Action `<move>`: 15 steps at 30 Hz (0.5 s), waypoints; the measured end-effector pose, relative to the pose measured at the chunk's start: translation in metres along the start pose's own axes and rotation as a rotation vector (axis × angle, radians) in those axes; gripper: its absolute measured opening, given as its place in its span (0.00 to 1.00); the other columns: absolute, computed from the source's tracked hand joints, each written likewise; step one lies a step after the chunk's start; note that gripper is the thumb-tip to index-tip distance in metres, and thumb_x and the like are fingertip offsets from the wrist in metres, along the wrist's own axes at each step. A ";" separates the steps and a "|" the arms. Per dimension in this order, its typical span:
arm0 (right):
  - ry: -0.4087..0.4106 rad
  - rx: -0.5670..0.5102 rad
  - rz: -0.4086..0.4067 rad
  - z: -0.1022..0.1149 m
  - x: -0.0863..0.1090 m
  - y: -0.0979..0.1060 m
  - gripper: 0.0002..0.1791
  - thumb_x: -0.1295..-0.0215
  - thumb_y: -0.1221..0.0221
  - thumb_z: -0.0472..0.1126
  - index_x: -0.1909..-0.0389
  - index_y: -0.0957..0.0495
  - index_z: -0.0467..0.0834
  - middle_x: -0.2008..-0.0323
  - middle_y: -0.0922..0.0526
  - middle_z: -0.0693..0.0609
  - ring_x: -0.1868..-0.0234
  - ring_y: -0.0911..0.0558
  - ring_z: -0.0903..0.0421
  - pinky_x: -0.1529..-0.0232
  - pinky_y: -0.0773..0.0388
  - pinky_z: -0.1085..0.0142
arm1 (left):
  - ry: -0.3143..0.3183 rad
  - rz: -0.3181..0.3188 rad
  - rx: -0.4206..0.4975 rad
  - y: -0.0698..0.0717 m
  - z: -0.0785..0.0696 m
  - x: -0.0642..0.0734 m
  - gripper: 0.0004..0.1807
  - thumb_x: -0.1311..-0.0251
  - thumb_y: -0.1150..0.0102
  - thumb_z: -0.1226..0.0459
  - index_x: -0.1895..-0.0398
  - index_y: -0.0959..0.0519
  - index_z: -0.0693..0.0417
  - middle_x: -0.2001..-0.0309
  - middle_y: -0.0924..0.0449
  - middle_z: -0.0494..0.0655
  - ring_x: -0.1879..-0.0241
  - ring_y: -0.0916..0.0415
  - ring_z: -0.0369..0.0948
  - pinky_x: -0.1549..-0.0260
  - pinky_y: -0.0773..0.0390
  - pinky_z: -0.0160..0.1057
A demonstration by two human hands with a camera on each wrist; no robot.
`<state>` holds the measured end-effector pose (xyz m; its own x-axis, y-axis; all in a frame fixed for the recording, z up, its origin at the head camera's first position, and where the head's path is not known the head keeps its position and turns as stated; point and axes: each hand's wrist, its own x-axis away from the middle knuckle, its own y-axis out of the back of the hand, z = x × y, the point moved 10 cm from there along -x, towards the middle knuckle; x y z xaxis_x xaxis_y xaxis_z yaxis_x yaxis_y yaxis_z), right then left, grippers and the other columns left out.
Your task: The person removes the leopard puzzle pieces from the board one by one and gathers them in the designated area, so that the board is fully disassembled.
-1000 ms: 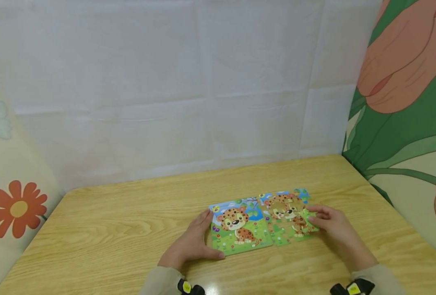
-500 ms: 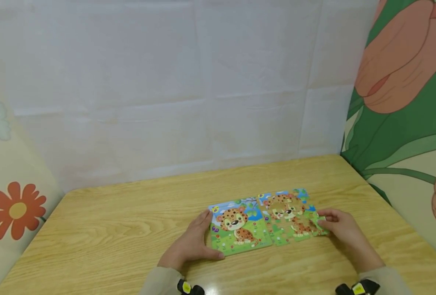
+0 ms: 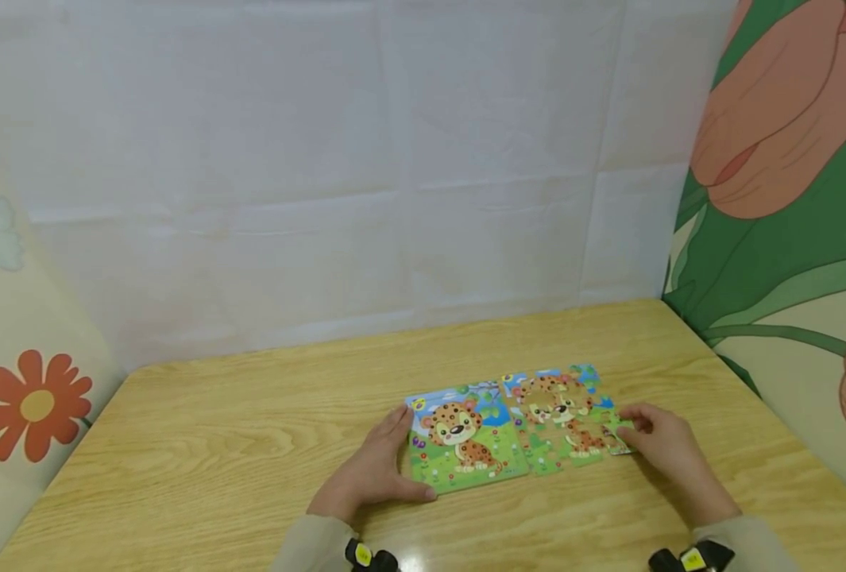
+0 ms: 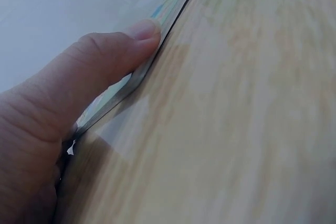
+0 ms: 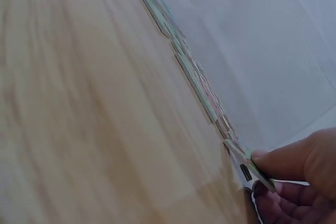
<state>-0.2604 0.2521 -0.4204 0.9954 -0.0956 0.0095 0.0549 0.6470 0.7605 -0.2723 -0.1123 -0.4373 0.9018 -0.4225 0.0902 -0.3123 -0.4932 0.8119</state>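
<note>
A square leopard picture board (image 3: 465, 441) lies flat in the head view. My left hand (image 3: 372, 469) holds its left side, thumb at the near edge and fingers by the far left corner. In the left wrist view the thumb presses on the board's edge (image 4: 137, 77). Touching the board's right side is a partly assembled leopard jigsaw puzzle (image 3: 554, 417), with brownish gaps between its pieces. At its near right corner, my right hand (image 3: 669, 445) pinches a puzzle piece (image 5: 251, 167) between thumb and fingers. That piece tilts, its outer end raised. Fingers hide part of it.
Both lie on a wood-grain table (image 3: 251, 445). A white cloth (image 3: 308, 175) hangs behind its far edge. Flower-patterned walls (image 3: 787, 270) stand at both sides.
My right hand has shifted right and slightly nearer with the green puzzle piece, from over the puzzle's right side to its near right corner. The piece has tilted. My left hand stays in place.
</note>
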 end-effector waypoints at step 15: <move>0.091 0.074 -0.049 0.009 0.002 0.001 0.17 0.46 0.36 0.37 0.59 0.24 0.30 0.70 0.21 0.46 0.68 0.23 0.51 0.67 0.23 0.57 | 0.000 0.008 0.009 -0.001 0.001 0.000 0.69 0.70 0.27 0.40 0.28 0.55 0.62 0.27 0.61 0.56 0.29 0.62 0.55 0.33 0.53 0.56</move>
<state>-0.2589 0.2455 -0.4137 0.9948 -0.0544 -0.0858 0.1014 0.5854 0.8044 -0.2723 -0.1121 -0.4385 0.8994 -0.4262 0.0965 -0.3220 -0.4971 0.8057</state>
